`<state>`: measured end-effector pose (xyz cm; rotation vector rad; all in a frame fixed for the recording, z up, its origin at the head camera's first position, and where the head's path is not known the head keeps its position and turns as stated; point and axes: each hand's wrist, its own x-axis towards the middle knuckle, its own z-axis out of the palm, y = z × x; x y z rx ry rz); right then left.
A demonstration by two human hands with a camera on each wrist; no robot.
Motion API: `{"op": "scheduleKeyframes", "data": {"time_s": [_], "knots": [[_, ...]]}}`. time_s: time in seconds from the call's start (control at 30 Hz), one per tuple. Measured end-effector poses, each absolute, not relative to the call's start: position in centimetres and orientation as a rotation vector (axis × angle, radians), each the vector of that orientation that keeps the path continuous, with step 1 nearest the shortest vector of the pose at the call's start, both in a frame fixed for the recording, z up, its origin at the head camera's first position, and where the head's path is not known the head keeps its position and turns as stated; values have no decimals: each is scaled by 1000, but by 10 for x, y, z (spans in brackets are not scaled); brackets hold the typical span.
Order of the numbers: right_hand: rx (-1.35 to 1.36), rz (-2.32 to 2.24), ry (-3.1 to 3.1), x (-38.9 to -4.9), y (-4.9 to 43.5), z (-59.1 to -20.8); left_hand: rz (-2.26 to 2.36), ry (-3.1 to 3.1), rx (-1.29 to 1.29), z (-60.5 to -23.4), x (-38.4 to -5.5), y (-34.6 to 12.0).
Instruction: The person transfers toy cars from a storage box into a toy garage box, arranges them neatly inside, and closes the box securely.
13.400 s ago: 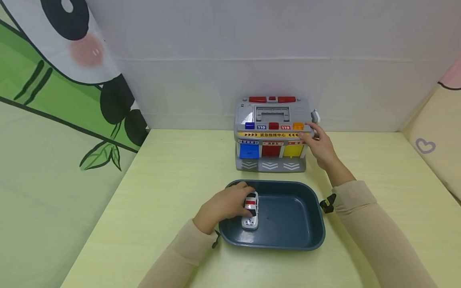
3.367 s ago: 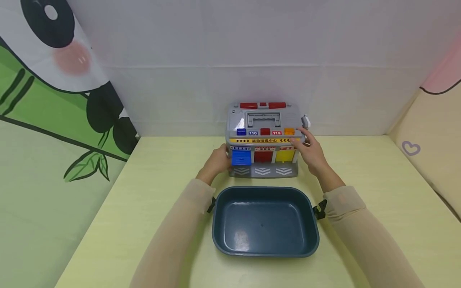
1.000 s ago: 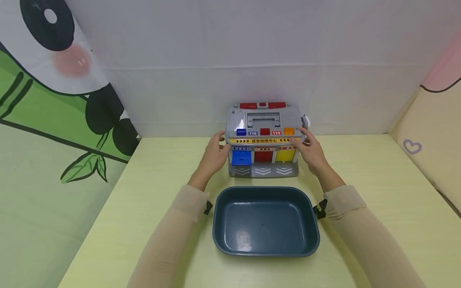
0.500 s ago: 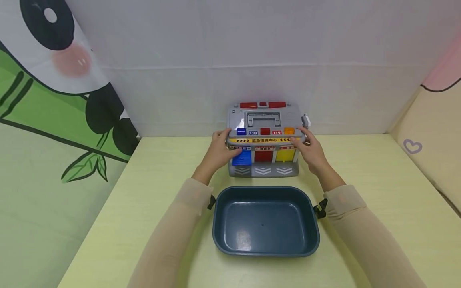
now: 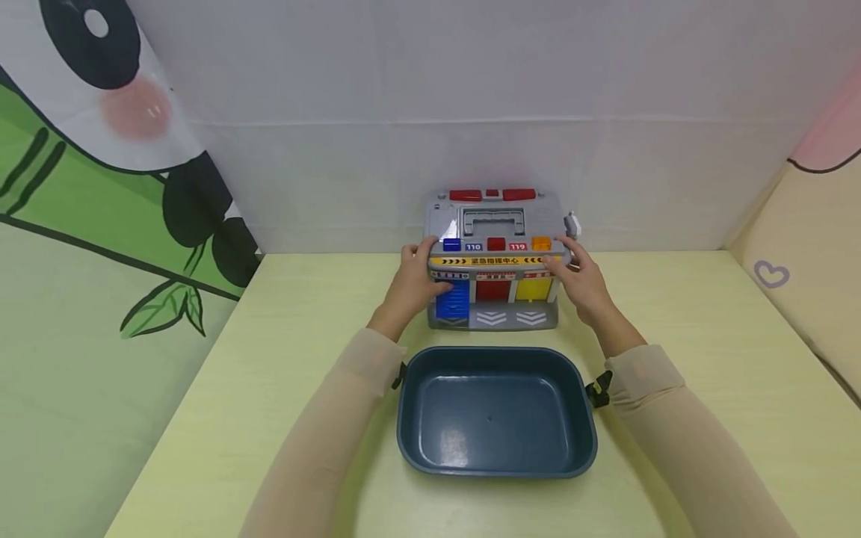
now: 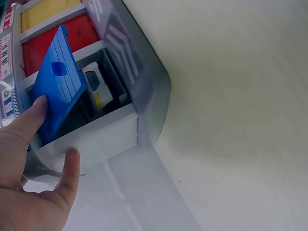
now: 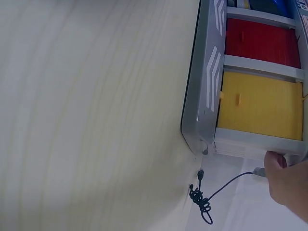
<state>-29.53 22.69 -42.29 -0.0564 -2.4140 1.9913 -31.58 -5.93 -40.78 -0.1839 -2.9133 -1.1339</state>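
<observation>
A grey toy garage with a carry handle stands at the back of the table. My left hand holds its left roof corner, fingers on top and thumb at the blue door. That door tilts outward, hinged at its top, in the left wrist view. Behind it, a white toy car with a yellow patch partly shows in the bay. The red door and yellow door are closed. My right hand grips the right roof corner, thumb in front; its other fingers are partly hidden.
A dark blue plastic basin sits in front of the garage, between the forearms. A white cloth wall rises close behind. A coiled black cord hangs by the garage's right side. Dark wrist mounts sit near the basin's sides.
Earlier the left hand held a white toy car in the basin; that car has left it. Within the last second, the left hand reached the roof corner and the blue door swung outward.
</observation>
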Motion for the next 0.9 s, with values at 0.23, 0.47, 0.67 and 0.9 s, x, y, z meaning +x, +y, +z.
{"op": "scheduleKeyframes", "data": {"time_s": [0.23, 0.47, 0.67, 0.9], "knots": [[-61, 1990, -2410, -289, 225, -423, -1100, -2866, -223, -414, -314, -60], [-59, 1997, -2409, -284, 223, -422, -954, -2869, -286, -418, -314, -63], [-54, 1997, -2410, -283, 223, -422, -888, -2867, -347, -418, -313, -62], [-59, 1991, -2414, -284, 223, -422, -865, -2819, -382, -421, -315, -62]]}}
